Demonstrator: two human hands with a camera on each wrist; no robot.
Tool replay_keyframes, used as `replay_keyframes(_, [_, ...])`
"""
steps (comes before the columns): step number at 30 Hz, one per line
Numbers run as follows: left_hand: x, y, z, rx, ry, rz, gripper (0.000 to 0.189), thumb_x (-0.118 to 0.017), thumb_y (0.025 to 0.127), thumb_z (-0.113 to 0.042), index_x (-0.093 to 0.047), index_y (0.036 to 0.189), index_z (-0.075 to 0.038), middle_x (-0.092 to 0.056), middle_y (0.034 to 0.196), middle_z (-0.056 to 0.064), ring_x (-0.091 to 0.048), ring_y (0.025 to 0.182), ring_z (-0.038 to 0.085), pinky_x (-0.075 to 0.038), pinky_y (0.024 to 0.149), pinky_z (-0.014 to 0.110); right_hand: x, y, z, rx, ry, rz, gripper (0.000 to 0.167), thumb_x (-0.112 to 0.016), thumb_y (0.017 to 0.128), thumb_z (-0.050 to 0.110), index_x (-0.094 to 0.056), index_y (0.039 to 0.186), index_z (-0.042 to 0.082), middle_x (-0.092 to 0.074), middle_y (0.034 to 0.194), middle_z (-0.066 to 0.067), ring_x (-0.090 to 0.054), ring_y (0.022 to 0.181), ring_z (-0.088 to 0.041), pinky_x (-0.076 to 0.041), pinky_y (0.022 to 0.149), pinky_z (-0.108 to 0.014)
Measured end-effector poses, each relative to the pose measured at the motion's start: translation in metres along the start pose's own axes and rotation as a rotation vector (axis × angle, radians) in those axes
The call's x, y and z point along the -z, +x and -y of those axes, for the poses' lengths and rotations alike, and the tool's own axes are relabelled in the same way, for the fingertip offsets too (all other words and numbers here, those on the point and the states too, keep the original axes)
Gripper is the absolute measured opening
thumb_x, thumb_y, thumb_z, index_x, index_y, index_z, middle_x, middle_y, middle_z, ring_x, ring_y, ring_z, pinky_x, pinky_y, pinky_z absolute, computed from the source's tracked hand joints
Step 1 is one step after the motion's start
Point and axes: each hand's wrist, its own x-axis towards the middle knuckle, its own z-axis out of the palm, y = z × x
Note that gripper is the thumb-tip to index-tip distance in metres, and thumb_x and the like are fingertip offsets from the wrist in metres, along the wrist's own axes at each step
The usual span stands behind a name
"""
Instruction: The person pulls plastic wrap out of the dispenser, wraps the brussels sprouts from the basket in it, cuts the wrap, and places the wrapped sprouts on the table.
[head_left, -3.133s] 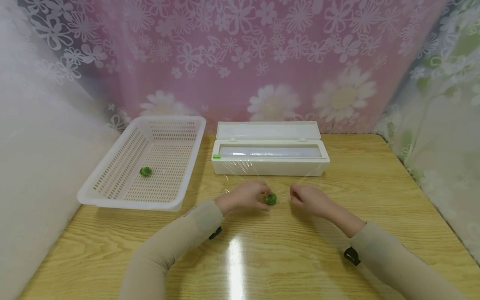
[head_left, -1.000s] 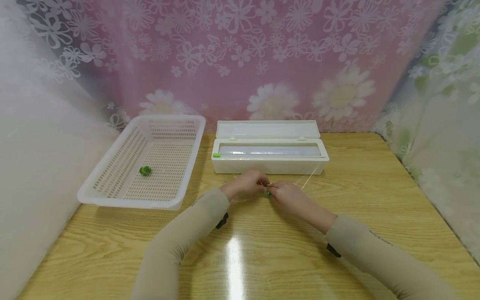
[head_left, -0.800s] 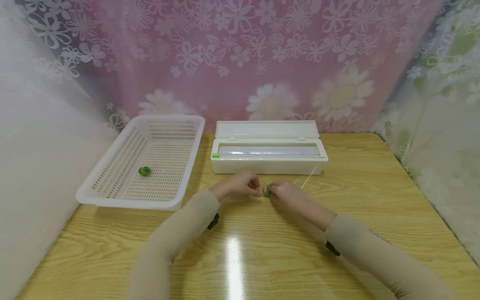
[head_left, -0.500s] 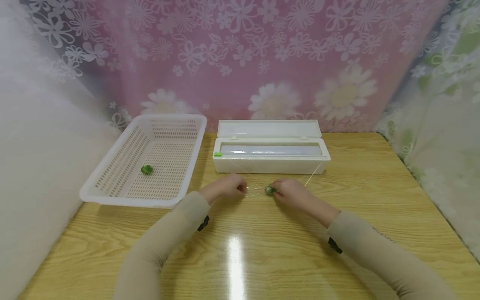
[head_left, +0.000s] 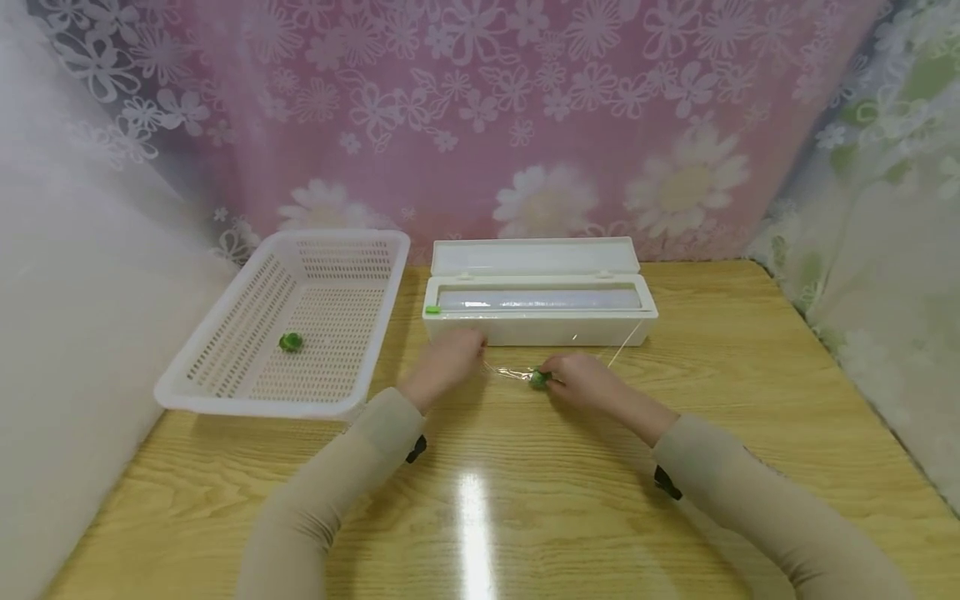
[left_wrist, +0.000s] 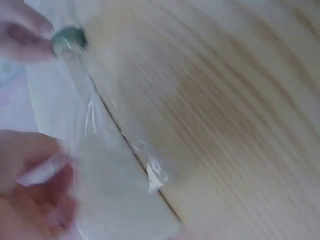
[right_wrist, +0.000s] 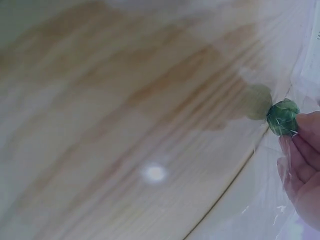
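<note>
In front of the cling film box, my right hand (head_left: 585, 382) pinches a small green Brussels sprout (head_left: 537, 378) between thumb and fingers. Clear film lies over the sprout (right_wrist: 283, 117) in the right wrist view. My left hand (head_left: 447, 362) is up against the box's front left, fingers curled on an edge of the cling film (head_left: 510, 372). That film stretches from the left hand across to the sprout. The left wrist view, though blurred, shows film between the left hand's (left_wrist: 35, 185) fingers. The white cling film box (head_left: 540, 331) has its lid up and the roll (head_left: 536, 300) showing.
A white perforated basket (head_left: 360, 333) stands at the left with another Brussels sprout (head_left: 290, 342) inside. The box's green slider (head_left: 432, 310) sits at its left end. Wooden tabletop (head_left: 570, 500) extends in front of the arms, and a flowered curtain (head_left: 450, 100) hangs behind.
The right hand has come left to the sprout and holds it. The left hand has let go of the sprout, then moved left and up toward the box, drawing film along.
</note>
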Motion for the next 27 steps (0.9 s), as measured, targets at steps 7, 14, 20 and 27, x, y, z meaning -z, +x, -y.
replay_keyframes(7, [-0.013, 0.007, -0.028, -0.403, -0.025, 0.046, 0.017, -0.061, 0.084, -0.013, -0.065, 0.099, -0.006, -0.061, 0.098, 0.002, -0.056, 0.09, 0.014, -0.044, 0.08, 0.022, 0.0, 0.004, -0.004, -0.045, 0.128, 0.017, 0.017, -0.062, 0.075, -0.001, -0.068, 0.09, 0.001, -0.066, 0.086, -0.006, -0.06, 0.08, -0.017, -0.049, 0.065, -0.029])
replay_keyframes(14, [-0.026, 0.016, -0.034, -0.39, 0.005, 0.068, 0.015, -0.066, 0.08, -0.009, -0.066, 0.094, -0.005, -0.061, 0.096, 0.003, -0.056, 0.087, 0.013, -0.044, 0.077, 0.02, 0.003, 0.006, -0.006, -0.131, 0.256, 0.084, 0.019, -0.062, 0.077, 0.001, -0.067, 0.095, 0.0, -0.066, 0.091, -0.008, -0.059, 0.089, -0.022, -0.048, 0.075, -0.036])
replay_keyframes(20, [-0.025, 0.023, -0.036, -0.353, 0.0, 0.07, 0.019, -0.067, 0.078, -0.01, -0.066, 0.096, -0.006, -0.062, 0.095, 0.002, -0.057, 0.085, 0.013, -0.044, 0.074, 0.019, 0.008, 0.007, -0.007, -0.118, 0.125, 0.047, 0.019, -0.065, 0.077, 0.006, -0.066, 0.095, -0.001, -0.065, 0.09, -0.009, -0.059, 0.087, -0.025, -0.048, 0.074, -0.037])
replay_keyframes(27, [-0.024, 0.029, -0.034, -0.295, -0.05, 0.079, 0.019, -0.068, 0.077, -0.009, -0.067, 0.096, -0.007, -0.062, 0.094, 0.001, -0.057, 0.086, 0.013, -0.045, 0.076, 0.02, 0.006, 0.008, -0.002, -0.006, -0.079, -0.061, 0.014, -0.07, 0.074, 0.009, -0.065, 0.085, 0.001, -0.061, 0.079, -0.006, -0.056, 0.074, -0.022, -0.047, 0.066, -0.033])
